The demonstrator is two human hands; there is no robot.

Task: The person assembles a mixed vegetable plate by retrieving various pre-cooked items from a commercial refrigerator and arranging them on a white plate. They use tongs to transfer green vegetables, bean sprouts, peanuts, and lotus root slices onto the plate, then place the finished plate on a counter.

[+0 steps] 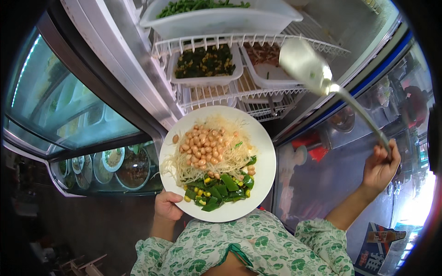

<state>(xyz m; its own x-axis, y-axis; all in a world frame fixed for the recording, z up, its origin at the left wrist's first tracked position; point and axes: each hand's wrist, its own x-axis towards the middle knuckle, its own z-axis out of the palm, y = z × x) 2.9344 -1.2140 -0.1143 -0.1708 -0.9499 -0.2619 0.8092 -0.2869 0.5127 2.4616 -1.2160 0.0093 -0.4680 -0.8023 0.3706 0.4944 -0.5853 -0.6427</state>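
Note:
A round white plate (264, 184) is held in front of my chest by my left hand (168, 205), whose thumb lies over the rim at the lower left. Pale thin noodle-like shreds (184, 171) cover its upper part, with a heap of peanuts (205, 146) on top. Below them are cut green pepper pieces (216, 191) mixed with yellow beans. My right hand (381, 168), out to the right, is closed around the handle end of a large metal serving spoon (306, 64). The spoon's bowl is raised in front of the fridge shelves, apart from the plate.
Ahead, the open fridge has white wire shelves (202, 43). They bear a white tub of green beans (221, 23), a tray of dark greens with yellow bits (205, 62) and a tray of brownish shreds (264, 69). A glass display case (73, 110) stands left; a glass door (317, 184) is right.

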